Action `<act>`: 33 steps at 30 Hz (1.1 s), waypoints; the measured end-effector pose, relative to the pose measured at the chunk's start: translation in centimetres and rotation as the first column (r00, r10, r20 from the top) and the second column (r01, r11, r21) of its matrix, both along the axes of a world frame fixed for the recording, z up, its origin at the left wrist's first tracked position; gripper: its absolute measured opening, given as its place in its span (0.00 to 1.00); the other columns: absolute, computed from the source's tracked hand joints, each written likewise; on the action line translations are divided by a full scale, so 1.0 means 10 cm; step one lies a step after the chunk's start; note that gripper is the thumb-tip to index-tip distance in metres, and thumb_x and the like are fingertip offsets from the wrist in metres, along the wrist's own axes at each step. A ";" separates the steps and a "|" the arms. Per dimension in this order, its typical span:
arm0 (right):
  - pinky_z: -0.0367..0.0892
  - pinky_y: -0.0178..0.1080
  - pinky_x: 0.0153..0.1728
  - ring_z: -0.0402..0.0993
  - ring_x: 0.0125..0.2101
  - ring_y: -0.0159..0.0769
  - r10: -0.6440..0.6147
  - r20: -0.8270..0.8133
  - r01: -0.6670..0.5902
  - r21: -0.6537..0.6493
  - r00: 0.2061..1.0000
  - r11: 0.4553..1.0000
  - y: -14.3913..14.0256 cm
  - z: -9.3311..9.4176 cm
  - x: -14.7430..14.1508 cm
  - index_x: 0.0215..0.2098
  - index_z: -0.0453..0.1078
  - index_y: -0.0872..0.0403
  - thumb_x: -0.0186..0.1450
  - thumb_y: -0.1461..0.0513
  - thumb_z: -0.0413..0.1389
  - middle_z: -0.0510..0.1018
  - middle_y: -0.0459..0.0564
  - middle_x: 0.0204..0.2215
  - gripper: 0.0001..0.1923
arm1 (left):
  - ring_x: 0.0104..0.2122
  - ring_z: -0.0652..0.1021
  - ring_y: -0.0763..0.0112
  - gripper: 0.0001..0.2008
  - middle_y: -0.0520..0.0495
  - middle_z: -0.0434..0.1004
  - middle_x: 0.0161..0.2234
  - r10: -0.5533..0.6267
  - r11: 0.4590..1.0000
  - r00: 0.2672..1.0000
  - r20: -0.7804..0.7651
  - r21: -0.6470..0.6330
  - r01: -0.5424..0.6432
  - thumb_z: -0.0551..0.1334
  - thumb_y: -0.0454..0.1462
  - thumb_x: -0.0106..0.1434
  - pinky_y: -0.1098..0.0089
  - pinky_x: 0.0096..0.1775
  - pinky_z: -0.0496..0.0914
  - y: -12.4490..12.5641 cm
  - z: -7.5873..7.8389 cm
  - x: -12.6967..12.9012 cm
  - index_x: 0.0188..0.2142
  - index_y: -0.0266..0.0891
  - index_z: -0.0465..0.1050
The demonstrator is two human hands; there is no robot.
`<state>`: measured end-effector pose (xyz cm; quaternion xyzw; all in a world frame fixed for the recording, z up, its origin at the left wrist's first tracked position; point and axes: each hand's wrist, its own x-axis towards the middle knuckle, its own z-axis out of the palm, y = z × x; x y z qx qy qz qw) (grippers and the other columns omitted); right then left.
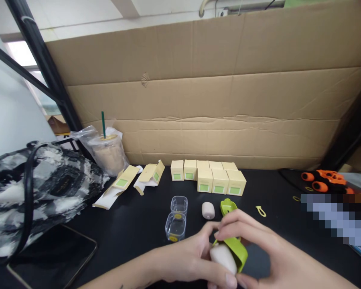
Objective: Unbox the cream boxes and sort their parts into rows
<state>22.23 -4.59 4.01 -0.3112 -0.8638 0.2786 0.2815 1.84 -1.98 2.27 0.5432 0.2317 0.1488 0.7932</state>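
My left hand (pixel 195 257) grips a white, rounded earbud case (pixel 223 258), thumb along its near side. My right hand (pixel 255 241) has its fingers closed around a lime-green cover (pixel 239 253), which sits partly around the white case at its right side. Part of both is hidden by the fingers. Just beyond my hands lie a second white rounded case (pixel 208 210) and a green piece with a scalloped edge (pixel 228 205); whether that piece joins the cover is hidden. A pale yellow clip (pixel 261 211) rests farther right.
Two clear plastic boxes (pixel 176 226) stand left of my hands. Several small cream boxes (pixel 219 180) are grouped at the back, beside opened flat cartons (pixel 120 184). A bagged drink (pixel 108 152), fluffy bag (pixel 48 184), dark tablet (pixel 52 257) and orange-wheeled toy (pixel 327 181) lie around.
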 end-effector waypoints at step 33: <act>0.68 0.33 0.49 0.67 0.51 0.36 -0.194 -0.321 0.308 0.357 0.927 0.882 0.11 -0.21 -0.06 0.55 0.55 0.48 0.59 0.68 0.57 0.68 0.51 0.48 0.28 | 0.28 0.69 0.73 0.07 0.50 0.67 0.29 0.463 0.461 0.882 0.086 0.827 -0.323 0.52 0.38 0.65 0.73 0.31 0.65 -0.14 -0.01 0.02 0.35 0.39 0.65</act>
